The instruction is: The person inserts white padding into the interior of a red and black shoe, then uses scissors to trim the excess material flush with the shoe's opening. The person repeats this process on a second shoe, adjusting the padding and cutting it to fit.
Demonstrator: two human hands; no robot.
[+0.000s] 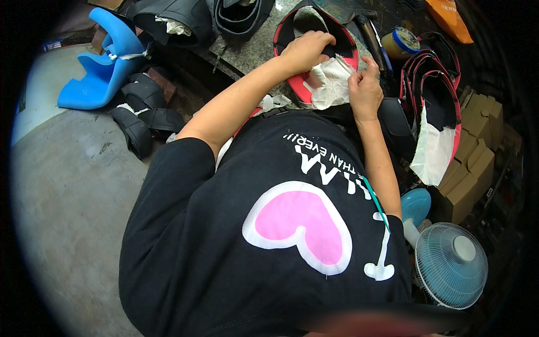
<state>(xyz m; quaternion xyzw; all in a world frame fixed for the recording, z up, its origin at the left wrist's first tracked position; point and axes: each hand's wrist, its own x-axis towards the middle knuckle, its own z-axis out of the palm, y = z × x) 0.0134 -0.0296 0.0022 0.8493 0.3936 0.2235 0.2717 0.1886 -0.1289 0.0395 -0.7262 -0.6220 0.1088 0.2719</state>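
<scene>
A curved black piece with red trim, like a shoe upper (297,84), lies at the table's near edge, close against my body. Its toe-shaped end points away from me. White cloth (328,87) lines its near part and looks creased. My left hand (306,53) reaches over the left rim, its bent fingers on the dark inside and its thumb by the cloth's far edge. At the right rim, my right hand (367,92) has its thumb by the cloth and its fingers curled along the outer side.
Beyond my right hand are a hammer (369,42) and a blue-rimmed jar (400,43). Similar red-trimmed pieces (435,106) stand to the right, above cardboard boxes (469,168) and a fan (452,264). Black pieces (149,104) and a tied blue piece (104,70) lie left.
</scene>
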